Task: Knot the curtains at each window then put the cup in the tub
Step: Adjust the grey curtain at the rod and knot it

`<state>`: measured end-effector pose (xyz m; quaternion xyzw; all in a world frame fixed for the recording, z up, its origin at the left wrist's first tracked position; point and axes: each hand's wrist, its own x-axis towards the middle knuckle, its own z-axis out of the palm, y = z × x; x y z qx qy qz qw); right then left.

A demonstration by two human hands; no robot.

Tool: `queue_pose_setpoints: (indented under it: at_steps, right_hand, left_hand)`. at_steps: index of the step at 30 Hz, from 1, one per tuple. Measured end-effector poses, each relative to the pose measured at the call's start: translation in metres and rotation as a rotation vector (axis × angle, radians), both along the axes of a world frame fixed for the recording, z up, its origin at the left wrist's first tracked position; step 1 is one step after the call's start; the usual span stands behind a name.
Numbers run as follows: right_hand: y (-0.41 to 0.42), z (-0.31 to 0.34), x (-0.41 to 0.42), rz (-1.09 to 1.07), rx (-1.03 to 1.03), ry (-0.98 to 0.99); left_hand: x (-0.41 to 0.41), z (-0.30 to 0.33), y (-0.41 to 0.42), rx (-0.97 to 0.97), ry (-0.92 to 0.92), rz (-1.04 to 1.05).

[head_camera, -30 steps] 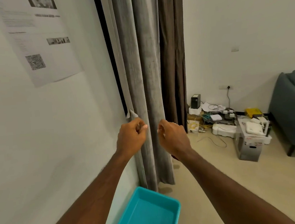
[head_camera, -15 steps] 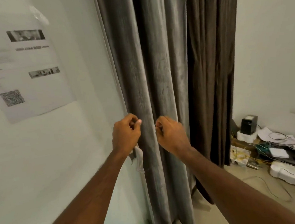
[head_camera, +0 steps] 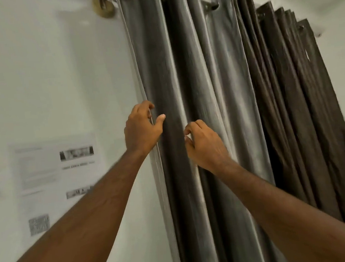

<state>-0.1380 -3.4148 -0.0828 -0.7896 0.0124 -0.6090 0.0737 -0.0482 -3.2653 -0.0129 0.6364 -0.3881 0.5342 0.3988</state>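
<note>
Curtain [head_camera: 201,83] hangs vertical | left hand [head_camera: 141,129] fingers grasping its edge | right hand [head_camera: 207,145] fingers pinching a fold

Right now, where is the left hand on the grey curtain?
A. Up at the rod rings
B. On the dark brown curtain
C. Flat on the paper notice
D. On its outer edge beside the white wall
D: the left hand curls its fingers round the outer edge of the grey curtain, next to the white wall.
</note>
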Motion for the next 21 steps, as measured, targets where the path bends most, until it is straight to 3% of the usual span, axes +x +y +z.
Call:
queue_pose_setpoints:
  at_steps: [7,13,21]
  right_hand:
    - [-0.031,0.137,0.033,0.15,0.066,-0.186]
    - [-0.046,0.207,0.063,0.339,0.194,-0.096]
    - [-0.057,0.262,0.082,0.474,0.202,-0.079]
  left_hand:
    - [0.003,0.121,-0.012,-0.166,0.029,0.13]
    - [0.001,0.157,-0.032,-0.294,0.092,0.228]
    - [0.0,0.186,-0.035,-0.403,0.025,0.408]
